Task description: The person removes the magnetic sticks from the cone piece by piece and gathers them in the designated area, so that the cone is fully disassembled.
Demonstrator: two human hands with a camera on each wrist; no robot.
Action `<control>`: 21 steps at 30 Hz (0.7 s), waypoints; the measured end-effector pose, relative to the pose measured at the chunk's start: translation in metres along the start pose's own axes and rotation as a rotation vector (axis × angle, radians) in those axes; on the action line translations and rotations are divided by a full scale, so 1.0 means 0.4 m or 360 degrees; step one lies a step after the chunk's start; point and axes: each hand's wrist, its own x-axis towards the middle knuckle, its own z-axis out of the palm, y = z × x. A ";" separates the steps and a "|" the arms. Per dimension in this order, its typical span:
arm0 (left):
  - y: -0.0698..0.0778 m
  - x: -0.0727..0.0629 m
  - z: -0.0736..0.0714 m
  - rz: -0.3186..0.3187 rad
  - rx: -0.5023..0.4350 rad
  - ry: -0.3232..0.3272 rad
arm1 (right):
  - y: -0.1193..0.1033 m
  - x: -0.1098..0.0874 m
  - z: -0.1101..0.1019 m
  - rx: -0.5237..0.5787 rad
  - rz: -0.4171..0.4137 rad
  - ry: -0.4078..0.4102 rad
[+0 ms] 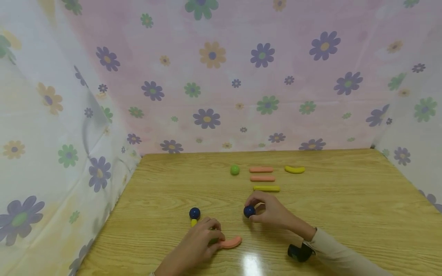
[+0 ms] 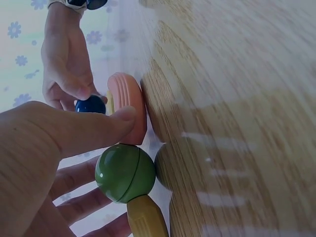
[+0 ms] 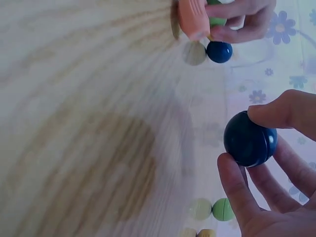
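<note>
My right hand (image 1: 271, 211) pinches a shiny dark blue ball (image 3: 249, 140) between thumb and fingers, low over the wooden table. My left hand (image 1: 198, 243) grips a curved orange stick (image 1: 231, 242), its thumb lying on the stick in the left wrist view. That stick's end meets a green ball (image 2: 125, 173), and a yellow stick (image 2: 147, 217) meets the ball on the other side. In the head view, the left hand mostly hides the green ball. Just beyond the left hand, another dark blue ball (image 1: 195, 213) touches the end of a yellow piece (image 1: 193, 222).
Toward the back of the table (image 1: 345, 184) lie a light green ball (image 1: 235, 170), two straight orange sticks (image 1: 261, 170), a straight yellow stick (image 1: 266, 188) and a curved yellow stick (image 1: 294, 170). Flowered cloth (image 1: 238, 96) encloses the back and sides.
</note>
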 end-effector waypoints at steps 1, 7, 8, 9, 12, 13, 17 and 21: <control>0.000 0.000 0.000 0.0002 0.0003 0.0001 | 0.000 0.003 -0.002 0.0003 0.0011 -0.0004; -0.004 0.000 0.002 0.0039 0.0024 0.0028 | -0.001 0.023 -0.009 0.0029 0.0035 -0.0006; -0.005 0.000 0.002 0.0040 0.0026 0.0028 | 0.001 0.026 -0.010 0.0031 0.0028 0.0001; -0.005 0.000 0.003 0.0041 0.0025 0.0030 | 0.004 0.029 -0.010 0.0032 0.0027 0.0008; -0.006 -0.001 0.002 0.0033 0.0015 0.0025 | 0.013 0.042 -0.012 0.0044 0.0032 0.0026; -0.006 -0.001 0.002 0.0032 0.0011 0.0025 | 0.016 0.047 -0.012 0.0041 0.0034 0.0034; -0.006 -0.001 0.001 0.0040 0.0009 0.0040 | 0.023 0.067 -0.011 0.0053 0.0030 0.0068; -0.006 0.000 0.001 0.0048 0.0014 0.0049 | 0.024 0.084 -0.009 0.0032 -0.0004 0.0114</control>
